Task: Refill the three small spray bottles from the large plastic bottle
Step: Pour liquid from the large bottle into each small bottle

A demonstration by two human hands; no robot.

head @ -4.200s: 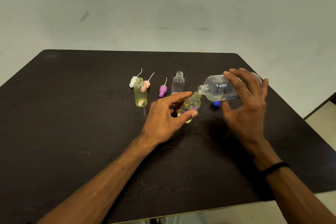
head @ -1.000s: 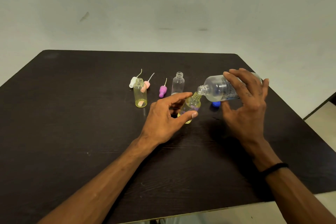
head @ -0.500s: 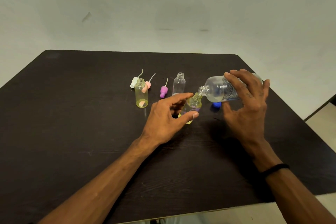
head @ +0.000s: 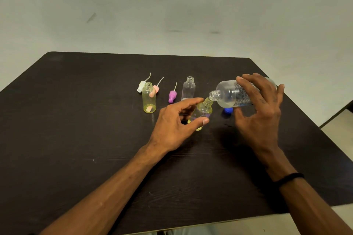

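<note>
Yellow-tinted small bottle (head: 201, 113) tilted in your left hand (head: 174, 126), meeting the pour.
Your right hand (head: 260, 108) grips the large bottle (head: 229, 94), mouth-to-mouth to prevent spills.

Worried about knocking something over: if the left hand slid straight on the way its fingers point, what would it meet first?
Probably the large plastic bottle in the right hand; depth unclear.

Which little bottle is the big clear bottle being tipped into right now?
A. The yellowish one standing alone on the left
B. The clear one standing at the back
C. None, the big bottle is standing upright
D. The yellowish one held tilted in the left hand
D: the large bottle, tipped sideways in the right hand, has its mouth at the neck of the tilted yellowish bottle gripped by the left hand.
</note>
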